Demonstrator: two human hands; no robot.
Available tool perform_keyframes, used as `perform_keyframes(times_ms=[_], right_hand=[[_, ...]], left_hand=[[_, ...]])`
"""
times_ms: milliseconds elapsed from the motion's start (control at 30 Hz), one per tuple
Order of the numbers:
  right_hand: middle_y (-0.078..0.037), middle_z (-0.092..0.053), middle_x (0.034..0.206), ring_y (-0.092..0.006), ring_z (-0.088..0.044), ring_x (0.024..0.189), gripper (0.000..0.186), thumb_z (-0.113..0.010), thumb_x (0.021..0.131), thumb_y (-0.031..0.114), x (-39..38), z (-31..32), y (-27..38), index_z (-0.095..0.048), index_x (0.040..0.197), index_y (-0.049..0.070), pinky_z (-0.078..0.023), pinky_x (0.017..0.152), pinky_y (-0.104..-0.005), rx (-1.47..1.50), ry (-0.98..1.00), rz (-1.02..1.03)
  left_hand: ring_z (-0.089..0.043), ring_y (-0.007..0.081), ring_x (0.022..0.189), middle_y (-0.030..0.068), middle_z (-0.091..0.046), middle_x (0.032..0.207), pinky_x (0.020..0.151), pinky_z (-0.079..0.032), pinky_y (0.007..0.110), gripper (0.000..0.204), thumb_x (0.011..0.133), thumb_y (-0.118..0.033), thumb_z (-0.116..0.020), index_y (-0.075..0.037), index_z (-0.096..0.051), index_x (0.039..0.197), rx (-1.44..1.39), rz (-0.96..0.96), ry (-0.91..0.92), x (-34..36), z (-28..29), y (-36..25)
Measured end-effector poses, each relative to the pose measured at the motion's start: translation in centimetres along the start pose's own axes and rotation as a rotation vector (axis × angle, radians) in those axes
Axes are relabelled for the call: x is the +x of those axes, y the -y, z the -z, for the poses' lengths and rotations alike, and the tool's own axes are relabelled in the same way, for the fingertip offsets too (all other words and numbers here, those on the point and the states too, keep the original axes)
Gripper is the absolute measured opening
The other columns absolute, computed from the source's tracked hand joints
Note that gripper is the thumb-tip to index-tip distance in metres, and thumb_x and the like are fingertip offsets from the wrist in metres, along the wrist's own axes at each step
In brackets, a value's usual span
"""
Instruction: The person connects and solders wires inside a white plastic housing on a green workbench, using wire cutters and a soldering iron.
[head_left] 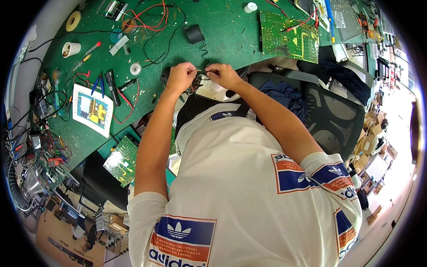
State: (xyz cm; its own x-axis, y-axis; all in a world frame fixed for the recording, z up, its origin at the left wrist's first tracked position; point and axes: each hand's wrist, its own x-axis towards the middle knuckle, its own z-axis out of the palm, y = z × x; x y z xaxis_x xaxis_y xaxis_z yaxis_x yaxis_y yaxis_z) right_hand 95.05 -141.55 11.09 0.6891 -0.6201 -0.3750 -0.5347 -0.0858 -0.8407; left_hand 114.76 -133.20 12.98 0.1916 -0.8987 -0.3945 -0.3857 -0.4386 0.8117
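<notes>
My left hand (180, 76) and my right hand (223, 75) are at the near edge of the green bench, pinching a thin wire (201, 70) stretched between their fingertips. Just beneath them is a white casing (213, 91) with dark wiring and parts exposed at its left side, partly hidden by my hands. A small black block (194, 34) lies beyond my hands, with a coiled black cord running from it toward them.
A printed sheet (82, 113), pliers and flashlight (113, 89) lie left. A large circuit board (289, 38) is back right, another board (120, 160) lower left. A chair (333, 120) holding dark cloth stands right. Other people (80, 229) are visible at far lower left.
</notes>
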Motion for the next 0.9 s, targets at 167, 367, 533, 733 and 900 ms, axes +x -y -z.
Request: perform_keyframes(times_ms=[167, 367, 533, 733, 900], right_hand=[[-0.014, -0.072, 0.086, -0.0274, -0.07, 0.078, 0.021, -0.071, 0.081, 0.012, 0.2, -0.1, -0.1, -0.066, 0.1, 0.003, -0.053, 0.072, -0.0371, -0.001, -0.007, 0.013], [-0.014, -0.072, 0.084, -0.0267, -0.07, 0.076, 0.019, -0.071, 0.081, 0.013, 0.3, -0.1, -0.2, -0.067, 0.098, 0.003, -0.053, 0.071, -0.0367, -0.001, 0.018, 0.029], [-0.013, -0.072, 0.084, -0.0265, -0.07, 0.076, 0.019, -0.07, 0.082, 0.014, 0.3, -0.1, -0.1, -0.068, 0.098, 0.004, -0.053, 0.071, -0.0367, -0.005, 0.017, 0.033], [-0.015, -0.071, 0.086, -0.0305, -0.07, 0.078, 0.021, -0.07, 0.082, 0.017, 0.6, 0.0, 0.3, -0.07, 0.1, 0.005, -0.054, 0.073, -0.0383, -0.05, 0.013, 0.084], [-0.018, -0.07, 0.091, -0.0338, -0.068, 0.084, 0.02, -0.068, 0.083, 0.018, 0.7, 0.2, 0.5, -0.071, 0.1, 0.006, -0.053, 0.076, -0.0412, -0.14, -0.001, 0.16]], left_hand=[[-0.07, 0.0208, 0.07, 0.0133, -0.071, 0.078, 0.067, -0.053, 0.031, 0.009, 0.081, -0.007, -0.069, 0.001, -0.068, 0.086, 0.007, -0.005, 0.004, -0.1, 0.2, -0.3], [-0.07, 0.0213, 0.072, 0.014, -0.072, 0.08, 0.069, -0.054, 0.032, 0.011, 0.082, -0.008, -0.069, 0.002, -0.068, 0.087, 0.006, 0.017, 0.022, -0.1, 0.4, -0.5], [-0.071, 0.0217, 0.073, 0.0141, -0.072, 0.082, 0.07, -0.054, 0.032, 0.013, 0.082, -0.01, -0.069, 0.002, -0.069, 0.088, 0.014, 0.045, 0.044, -0.2, 0.6, -0.9], [-0.071, 0.0221, 0.076, 0.0143, -0.073, 0.084, 0.072, -0.054, 0.032, 0.013, 0.082, -0.009, -0.068, 0.002, -0.069, 0.089, 0.02, 0.038, 0.055, -0.1, 0.7, -0.8], [-0.071, 0.0224, 0.077, 0.014, -0.073, 0.084, 0.074, -0.054, 0.032, 0.013, 0.081, -0.008, -0.067, 0.002, -0.069, 0.09, 0.005, 0.033, 0.059, -0.1, 0.6, -0.5]])
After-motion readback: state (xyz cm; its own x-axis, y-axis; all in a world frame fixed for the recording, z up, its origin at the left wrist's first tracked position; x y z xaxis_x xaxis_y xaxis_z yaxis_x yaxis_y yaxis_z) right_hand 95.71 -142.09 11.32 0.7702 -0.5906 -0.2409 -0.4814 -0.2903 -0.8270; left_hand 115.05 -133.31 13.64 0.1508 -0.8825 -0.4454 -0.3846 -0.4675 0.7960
